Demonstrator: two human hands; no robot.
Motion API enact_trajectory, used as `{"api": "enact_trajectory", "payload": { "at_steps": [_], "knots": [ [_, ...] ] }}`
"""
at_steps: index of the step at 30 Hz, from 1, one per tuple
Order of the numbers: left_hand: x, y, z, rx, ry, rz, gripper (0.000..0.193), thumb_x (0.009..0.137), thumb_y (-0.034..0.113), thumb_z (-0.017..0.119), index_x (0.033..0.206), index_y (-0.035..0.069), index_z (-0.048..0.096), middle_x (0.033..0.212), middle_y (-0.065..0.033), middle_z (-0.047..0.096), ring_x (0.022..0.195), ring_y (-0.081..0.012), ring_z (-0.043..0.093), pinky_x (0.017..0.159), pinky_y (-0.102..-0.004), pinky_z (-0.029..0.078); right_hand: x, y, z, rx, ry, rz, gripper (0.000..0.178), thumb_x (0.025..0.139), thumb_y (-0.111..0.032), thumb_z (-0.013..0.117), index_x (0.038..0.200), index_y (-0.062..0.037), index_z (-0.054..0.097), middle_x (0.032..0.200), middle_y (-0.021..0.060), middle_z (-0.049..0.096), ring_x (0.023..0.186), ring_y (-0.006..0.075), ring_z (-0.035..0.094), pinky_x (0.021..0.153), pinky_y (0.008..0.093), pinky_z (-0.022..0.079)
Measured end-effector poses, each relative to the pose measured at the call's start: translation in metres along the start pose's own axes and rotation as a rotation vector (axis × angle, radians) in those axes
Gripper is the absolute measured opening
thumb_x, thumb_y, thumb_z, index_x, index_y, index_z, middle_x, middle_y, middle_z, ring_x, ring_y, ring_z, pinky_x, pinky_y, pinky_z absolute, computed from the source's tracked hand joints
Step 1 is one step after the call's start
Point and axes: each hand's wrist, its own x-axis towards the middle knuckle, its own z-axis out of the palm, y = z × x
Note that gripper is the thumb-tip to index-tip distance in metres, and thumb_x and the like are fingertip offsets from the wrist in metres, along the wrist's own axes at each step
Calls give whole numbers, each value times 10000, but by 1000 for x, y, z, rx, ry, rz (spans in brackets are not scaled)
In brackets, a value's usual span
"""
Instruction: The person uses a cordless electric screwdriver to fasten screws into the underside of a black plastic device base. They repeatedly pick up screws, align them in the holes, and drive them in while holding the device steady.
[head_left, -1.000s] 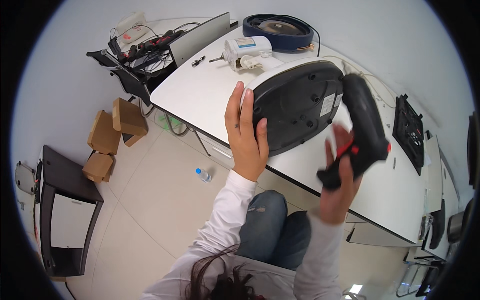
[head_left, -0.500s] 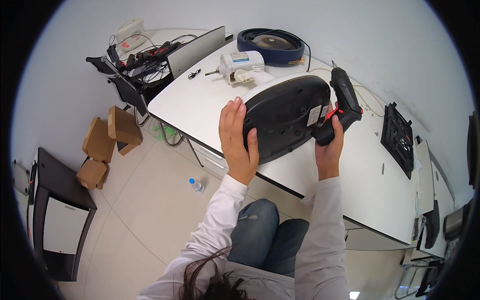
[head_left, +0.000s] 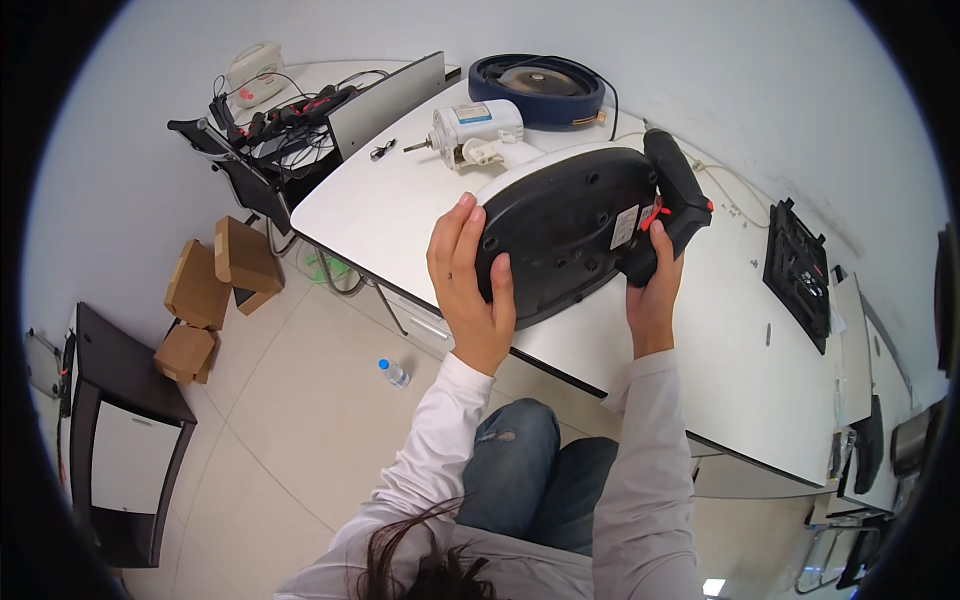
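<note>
A fan base, oval and with its black underside toward me, is tilted up on its edge over the table. My left hand grips its left rim, thumb on the black face and fingers along the edge. My right hand is wrapped round the handle of a black cordless screwdriver with red parts, close against the base's right end. The screwdriver's bit does not show. Behind the base lies a white fan motor with a bare metal shaft, apparently joined to it by a white neck.
A dark blue round appliance with a cable stands at the back of the white table. To the right lie an open black tool case and small loose parts. Cardboard boxes and a bottle are on the floor.
The screwdriver has swung leftward in my right hand, and its bit, visible before, no longer shows. My left hand and the base have shifted slightly left.
</note>
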Motion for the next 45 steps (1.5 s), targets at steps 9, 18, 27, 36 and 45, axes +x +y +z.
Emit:
{"api": "enact_trajectory", "payload": {
  "at_steps": [9,18,27,36,45],
  "knots": [
    [2,6,3,-68,13,-86,403,907,122,491,1292,24,427,1335,-179,438,1242,-314,409,1047,-376,282,-4,-3,2,-37,14,-18,533,896,-169,537,1356,14,339,1307,95,461,1188,182,453,1009,306,348],
    [-1,6,3,-26,34,-86,393,925,138,472,1297,18,429,1328,-174,446,1244,-304,408,1047,-374,282,-69,-28,8,-310,46,-135,520,821,-127,658,1274,-32,423,1086,41,517,969,118,492,862,245,382],
    [0,8,4,18,32,-44,391,928,137,459,1301,26,429,1364,-178,413,1261,-313,393,1054,-383,273,-43,-16,7,-221,97,-44,604,858,-220,595,1362,-7,338,1327,98,438,1213,180,427,1032,286,290],
    [-1,8,3,-15,22,-47,410,907,92,478,1305,15,417,1371,-202,382,1248,-348,391,1029,-412,299,-37,-2,-3,-146,86,-76,588,823,-190,645,1319,-23,377,1190,69,491,1079,145,476,951,264,360],
    [-6,3,10,-211,36,-178,423,927,139,497,1317,15,394,1358,-179,412,1222,-288,433,1030,-363,314,-43,-13,-4,-271,124,-69,527,816,-237,668,1251,-29,457,1085,53,536,982,123,502,849,236,407]
  ]
}}
